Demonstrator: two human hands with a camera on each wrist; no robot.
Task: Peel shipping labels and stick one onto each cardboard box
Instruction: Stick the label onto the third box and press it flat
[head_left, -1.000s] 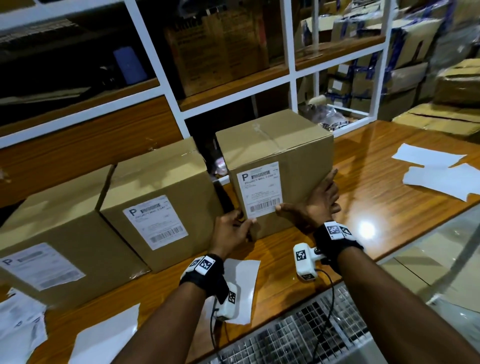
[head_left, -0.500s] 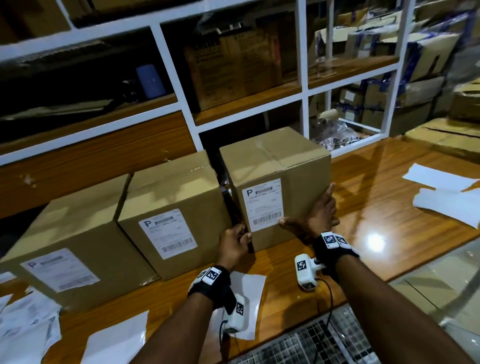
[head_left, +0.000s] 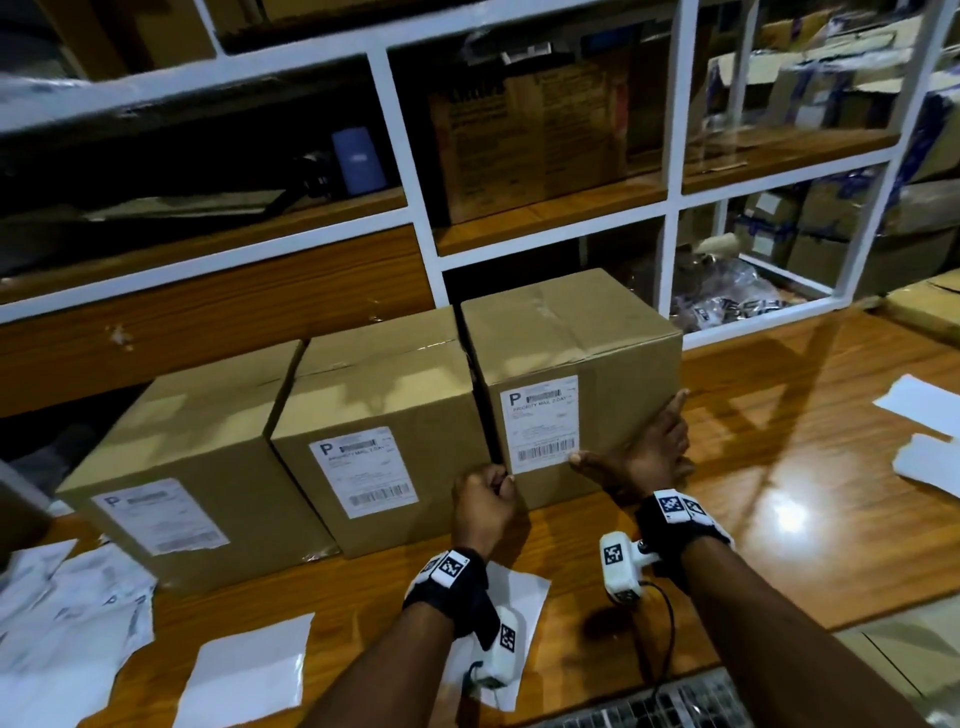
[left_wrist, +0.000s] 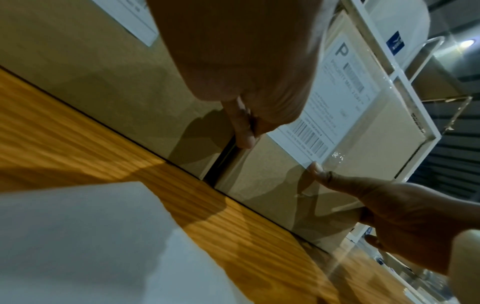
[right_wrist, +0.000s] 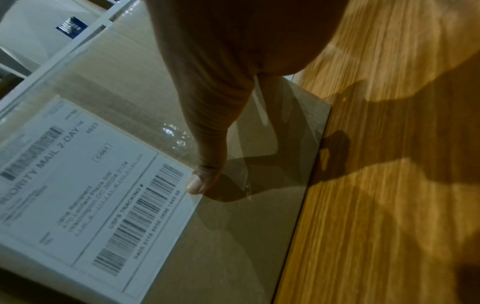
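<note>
From my seat I see three cardboard boxes in a row on the wooden table (head_left: 779, 467), each with a white shipping label on its front face. Far left, loose label sheets (head_left: 62, 613) lie crumpled near the table edge, and a blank backing sheet (head_left: 244, 670) rests just in front of the left box (head_left: 171, 441), whose label (head_left: 158, 514) looks slightly wrinkled at the bottom. The middle box (head_left: 384, 395) stands right beside it, its label (head_left: 363, 470) flat on the front. My left hand (head_left: 483, 501) is curled into a loose fist at the narrow gap between the middle box and the right box (head_left: 571, 332), fingertips at the right box's lower left corner edge (whether they truly grip it I cannot tell). The right box's label (head_left: 540, 423) sits on its front face. My right hand (head_left: 644, 457) lies spread against that box's lower right front, fingers straight, thumb tip touching the label's bottom right corner. Further right, more white sheets (head_left: 919, 400) lie on the table, well apart from the boxes
</note>
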